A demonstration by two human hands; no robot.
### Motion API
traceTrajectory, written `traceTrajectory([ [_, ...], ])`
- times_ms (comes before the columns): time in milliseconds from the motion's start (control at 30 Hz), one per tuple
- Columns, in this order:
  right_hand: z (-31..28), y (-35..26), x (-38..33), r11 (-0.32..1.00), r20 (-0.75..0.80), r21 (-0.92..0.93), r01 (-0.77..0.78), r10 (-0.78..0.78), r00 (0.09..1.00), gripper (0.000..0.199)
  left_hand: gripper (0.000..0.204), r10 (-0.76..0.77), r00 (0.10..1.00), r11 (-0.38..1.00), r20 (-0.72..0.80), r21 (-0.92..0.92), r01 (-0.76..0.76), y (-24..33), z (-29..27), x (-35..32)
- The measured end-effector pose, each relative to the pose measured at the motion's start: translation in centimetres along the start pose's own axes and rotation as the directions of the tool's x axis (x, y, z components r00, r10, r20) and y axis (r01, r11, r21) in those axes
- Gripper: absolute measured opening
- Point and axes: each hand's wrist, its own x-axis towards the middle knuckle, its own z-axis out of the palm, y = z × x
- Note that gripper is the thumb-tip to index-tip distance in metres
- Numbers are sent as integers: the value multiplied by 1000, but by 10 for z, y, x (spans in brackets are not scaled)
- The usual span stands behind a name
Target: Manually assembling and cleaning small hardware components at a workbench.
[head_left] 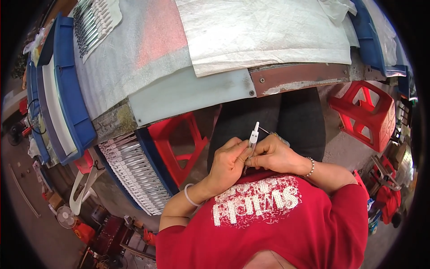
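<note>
Left hand: your fingers are closed around the lower part of the white pen-like piece, holding it upright over your lap, just off the near edge of the surface.
Right hand: curled shut beside the left one and touching it; it pinches a thin wire-like part that juts out beside the white piece. Whether it also grips the piece itself is hidden by your fingers.
Surface: covered in grey foam sheet, with a white woven sheet across its far middle; the near edge shows bare board and a rust-brown metal strip.
Blue trays: stacked along the left edge of the surface.
Rack of white pieces: below the near left corner, beside a red stool, rows of the same slim items lie side by side.
Second batch: more slim metal-and-white pieces lie at the far left corner.
Step in hand: it looks like you are fitting or seating the thin part into the white piece, both hands working at one joint.
Next move calls for: a steady left grip and a fine, straight push from the right fingertips; a sideways slip could bend the thin part.
</note>
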Motion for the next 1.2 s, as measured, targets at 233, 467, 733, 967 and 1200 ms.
traceTrajectory([
  [233,3,5,4,999,18,32,-5,4,1000,24,12,0,1000,1000,13,24,0,-3,-4,-2],
  [467,-2,0,7,972,85,207,-109,93,992,22,30,-251,893,766,374,-487,420,-23,-18,16],
  [733,-11,-3,-3,991,-52,128,44,-38,998,19,33,-42,848,189,528,-829,526,-54,-12,20],
  [967,-24,14,-30,511,-253,-857,68,-533,808,34,31,-98,893,191,440,-872,451,-59,-14,18],
  [1200,-34,6,-46,701,-262,-682,208,-500,826,38,19,-369,907,420,205,-834,359,-20,3,16],
])
